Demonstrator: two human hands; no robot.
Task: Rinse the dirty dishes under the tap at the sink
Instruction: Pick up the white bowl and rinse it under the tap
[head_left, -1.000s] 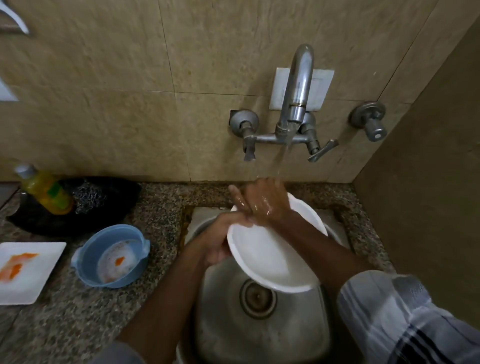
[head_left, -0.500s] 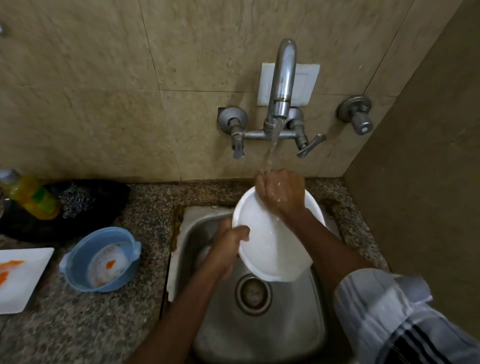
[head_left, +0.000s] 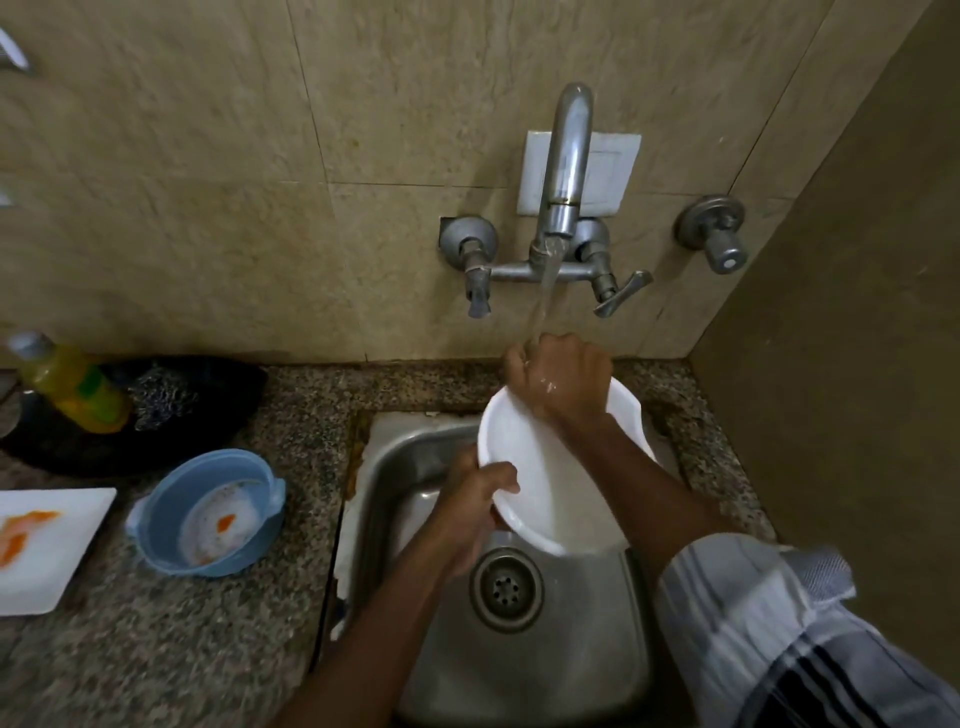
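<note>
A round white plate (head_left: 545, 483) tilts over the steel sink (head_left: 519, 665). My left hand (head_left: 475, 512) grips its lower left rim, thumb on the inside. My right hand (head_left: 558, 379) rests on the plate's far rim, fingers curled, directly under the stream running from the tap (head_left: 563, 171). Water runs down the plate's face. Left of the sink on the counter stand a blue bowl (head_left: 208, 512) with orange and white residue and a white square plate (head_left: 47, 545) smeared orange.
A yellow dish-soap bottle (head_left: 67, 384) and a steel scrubber (head_left: 163, 397) lie on a black tray (head_left: 218, 400) at the back left. The speckled granite counter (head_left: 182, 649) surrounds the sink. A brown wall (head_left: 841, 364) closes the right side. The drain (head_left: 506, 587) is uncovered.
My right hand has slid from the plate's upper left to its far rim under the stream. The left hand has shifted lower on the left rim. The plate stays tilted over the sink.
</note>
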